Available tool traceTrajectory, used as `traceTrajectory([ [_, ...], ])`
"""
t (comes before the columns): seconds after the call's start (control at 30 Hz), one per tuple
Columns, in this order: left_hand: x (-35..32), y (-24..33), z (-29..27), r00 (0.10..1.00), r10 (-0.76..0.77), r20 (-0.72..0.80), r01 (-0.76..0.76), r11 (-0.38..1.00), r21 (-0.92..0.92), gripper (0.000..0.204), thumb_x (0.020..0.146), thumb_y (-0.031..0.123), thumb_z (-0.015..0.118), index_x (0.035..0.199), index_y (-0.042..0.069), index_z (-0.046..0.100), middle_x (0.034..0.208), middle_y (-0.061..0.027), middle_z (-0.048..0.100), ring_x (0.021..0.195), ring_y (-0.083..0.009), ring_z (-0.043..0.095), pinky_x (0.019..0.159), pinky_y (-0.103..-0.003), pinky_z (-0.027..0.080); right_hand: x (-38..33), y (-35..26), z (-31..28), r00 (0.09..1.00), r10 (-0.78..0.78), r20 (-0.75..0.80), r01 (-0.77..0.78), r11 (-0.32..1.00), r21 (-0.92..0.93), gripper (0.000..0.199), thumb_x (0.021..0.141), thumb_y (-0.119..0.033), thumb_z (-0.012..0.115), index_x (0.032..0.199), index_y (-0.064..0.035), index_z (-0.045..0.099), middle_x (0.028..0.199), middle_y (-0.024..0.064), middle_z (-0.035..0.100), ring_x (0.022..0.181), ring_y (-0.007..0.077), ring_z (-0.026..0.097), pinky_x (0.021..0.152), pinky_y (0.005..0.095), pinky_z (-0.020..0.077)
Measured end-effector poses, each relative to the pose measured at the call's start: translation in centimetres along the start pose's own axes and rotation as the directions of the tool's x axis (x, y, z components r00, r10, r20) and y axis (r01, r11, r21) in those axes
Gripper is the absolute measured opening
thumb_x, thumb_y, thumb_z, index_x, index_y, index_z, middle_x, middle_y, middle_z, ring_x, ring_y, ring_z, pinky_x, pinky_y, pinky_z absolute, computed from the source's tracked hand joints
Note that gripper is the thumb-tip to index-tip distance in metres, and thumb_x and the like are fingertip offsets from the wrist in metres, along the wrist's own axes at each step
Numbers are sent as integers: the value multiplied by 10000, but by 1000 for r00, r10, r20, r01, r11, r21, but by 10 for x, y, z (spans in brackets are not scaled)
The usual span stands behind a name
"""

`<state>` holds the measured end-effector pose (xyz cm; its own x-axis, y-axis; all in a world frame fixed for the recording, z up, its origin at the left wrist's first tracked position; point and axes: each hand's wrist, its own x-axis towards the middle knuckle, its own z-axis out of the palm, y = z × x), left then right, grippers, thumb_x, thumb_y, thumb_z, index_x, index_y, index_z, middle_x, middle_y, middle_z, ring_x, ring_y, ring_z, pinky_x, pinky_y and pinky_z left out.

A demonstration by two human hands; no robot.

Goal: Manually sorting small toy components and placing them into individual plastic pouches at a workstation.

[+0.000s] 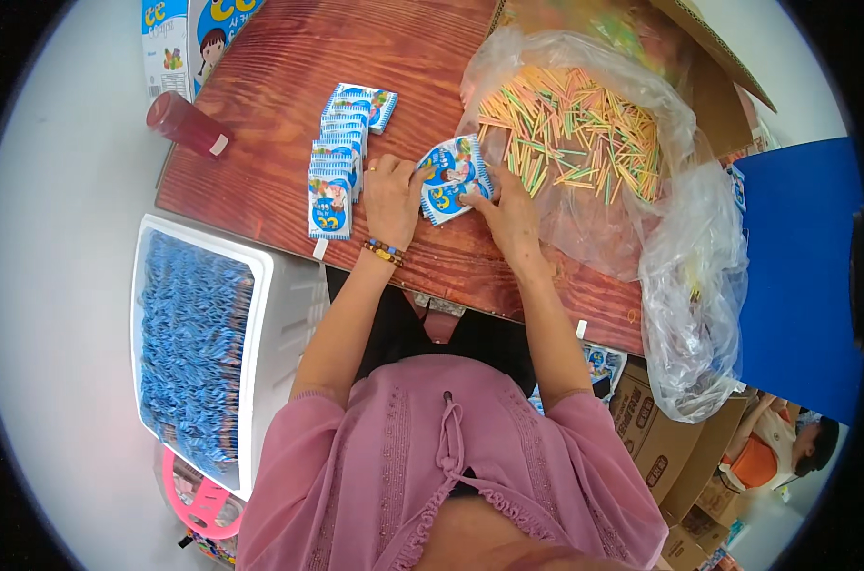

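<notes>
Over the middle of the table, small blue-and-white candy packets, seemingly two overlapping, lie tilted between my hands. My right hand is closed on their right side, its thumb pressed on the printed front. My left hand has its bent fingers closed at their left edge; the fingertips are partly hidden. Just left of that hand, a row of overlapping packets runs away from me, with the farthest ones turned at an angle. To the right, a heap of thin pastel candy sticks rests in an opened clear plastic bag.
A reddish wooden table carries a pink-lidded jar lying at its left. Below left stands a white bin packed with blue packets. At right are a blue panel and cardboard boxes. Another person is at lower right.
</notes>
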<state>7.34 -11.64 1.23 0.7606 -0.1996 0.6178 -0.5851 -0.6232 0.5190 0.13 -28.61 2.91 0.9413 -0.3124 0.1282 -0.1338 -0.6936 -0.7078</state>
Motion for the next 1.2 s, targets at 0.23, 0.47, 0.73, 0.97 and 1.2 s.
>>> traceTrajectory([
  [0.23, 0, 13, -25, 885, -415, 213, 465, 744, -480, 103, 846, 87, 662, 892, -2, 682, 786, -44, 651, 674, -85, 580, 578, -241, 433, -1, 4, -8, 1000, -16, -15, 16, 999, 35, 405, 808, -301, 702, 1082, -25, 590, 865, 118, 621, 734, 240, 596, 647, 358, 469],
  [0.47, -9, 35, -40, 737, -460, 496, 624, 181, -760, 168, 893, 104, 634, 977, -36, 676, 898, -26, 684, 731, -30, 596, 634, -190, 472, 9, -14, -31, 956, -68, 284, -176, 640, 748, 114, 910, -151, 607, 983, -71, 641, 778, -74, 577, 629, -5, 404, 547, 176, 305],
  [0.73, -18, 41, -45, 700, -479, 529, 611, 20, -791, 171, 908, 108, 615, 1012, -17, 669, 912, -36, 690, 773, -49, 623, 682, -203, 500, 7, -20, -29, 903, -158, 400, -281, 489, 826, 165, 866, -56, 645, 1024, -8, 635, 900, 7, 657, 810, 56, 592, 739, 219, 489],
  [0.97, -28, 35, -45, 723, -519, 456, 568, 72, -820, 155, 870, 64, 659, 997, -24, 676, 887, -30, 684, 750, -42, 606, 679, -200, 489, 7, -24, -25, 896, -129, 426, -230, 685, 692, 171, 846, -72, 673, 1003, -5, 670, 864, -3, 667, 774, 43, 584, 680, 200, 472],
  [1.2, -27, 50, -43, 750, -555, 360, 536, 190, -822, 163, 889, 89, 645, 976, -43, 680, 866, -12, 673, 739, -24, 577, 650, -189, 473, 2, -16, -21, 930, -44, 366, -208, 756, 621, 116, 846, -94, 681, 914, -1, 693, 774, -27, 638, 669, 21, 513, 582, 190, 398],
])
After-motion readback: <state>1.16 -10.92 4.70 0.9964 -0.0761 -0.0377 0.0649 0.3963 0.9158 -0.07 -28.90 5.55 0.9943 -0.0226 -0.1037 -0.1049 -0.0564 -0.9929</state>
